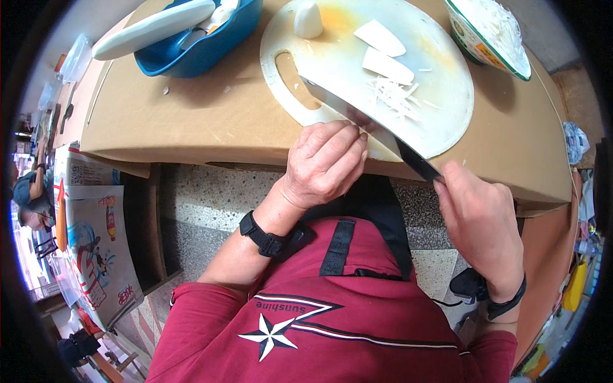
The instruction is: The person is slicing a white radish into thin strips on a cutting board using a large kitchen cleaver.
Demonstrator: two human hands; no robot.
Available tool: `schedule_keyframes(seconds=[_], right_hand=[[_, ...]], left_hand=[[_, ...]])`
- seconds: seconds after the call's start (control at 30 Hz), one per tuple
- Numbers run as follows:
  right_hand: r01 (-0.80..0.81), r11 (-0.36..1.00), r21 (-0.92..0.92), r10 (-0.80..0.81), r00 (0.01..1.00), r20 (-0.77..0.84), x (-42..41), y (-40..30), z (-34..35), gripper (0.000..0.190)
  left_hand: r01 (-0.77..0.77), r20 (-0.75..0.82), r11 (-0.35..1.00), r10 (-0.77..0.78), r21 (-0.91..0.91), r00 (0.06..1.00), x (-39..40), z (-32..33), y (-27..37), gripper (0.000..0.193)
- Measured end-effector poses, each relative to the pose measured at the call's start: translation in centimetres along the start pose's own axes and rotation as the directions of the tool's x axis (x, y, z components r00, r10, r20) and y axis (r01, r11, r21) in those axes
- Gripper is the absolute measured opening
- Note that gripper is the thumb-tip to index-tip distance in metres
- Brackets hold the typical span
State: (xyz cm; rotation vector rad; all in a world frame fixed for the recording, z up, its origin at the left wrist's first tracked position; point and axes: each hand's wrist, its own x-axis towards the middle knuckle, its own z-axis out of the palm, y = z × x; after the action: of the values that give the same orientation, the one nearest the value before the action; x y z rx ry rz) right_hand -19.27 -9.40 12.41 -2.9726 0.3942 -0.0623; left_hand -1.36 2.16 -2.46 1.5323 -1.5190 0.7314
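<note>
My right hand (481, 222) grips the dark handle of a kitchen knife (378, 131). Its long blade slants across the near part of a round white cutting board (445, 115), with the tip by the board's handle slot. Against the blade's near side are the curled fingers of my left hand (328, 160); whether they pinch anything is hidden. Beyond the blade lie two flat slices of a peeled white vegetable (380, 38) and a small heap of thin white shreds (395, 98). A blunt white chunk (307, 20) stands at the board's far left.
A blue plastic basin (191, 60) at far left holds white pieces, a long peeled one (153, 28) resting over its rim. At far right, a green-rimmed bowl (479, 48) is heaped with white shreds. Brown cardboard (191, 115) covers the table. Another person (36, 196) is at the left edge.
</note>
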Motion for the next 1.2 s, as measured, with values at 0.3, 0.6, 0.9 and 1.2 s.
schedule_keyframes(seconds=[0.3,0.6,0.9,1.2], right_hand=[[0.054,0.99,-0.131,-0.051,0.998,0.024,0.9,-0.4,0.2,0.01],[0.091,0.98,0.177,-0.093,0.996,0.002,4.3,-0.1,1.5,0.011],[0.133,0.987,0.087,-0.133,0.991,-0.004,4.0,-0.2,1.5,0.011],[-0.007,1.0,0.006,0.008,0.999,-0.031,-0.2,1.3,0.1,0.008]], left_hand=[[-0.007,-0.042,1.0,0.007,-0.011,0.999,0.0,0.1,-0.1,0.021],[0.007,-0.01,0.999,-0.008,-0.042,1.0,0.3,-0.1,0.1,0.021],[0.015,0.007,1.0,-0.015,-0.017,1.0,0.2,-0.1,0.2,0.02],[-0.003,0.01,1.0,0.003,-0.01,1.0,0.1,-0.2,0.1,0.02]])
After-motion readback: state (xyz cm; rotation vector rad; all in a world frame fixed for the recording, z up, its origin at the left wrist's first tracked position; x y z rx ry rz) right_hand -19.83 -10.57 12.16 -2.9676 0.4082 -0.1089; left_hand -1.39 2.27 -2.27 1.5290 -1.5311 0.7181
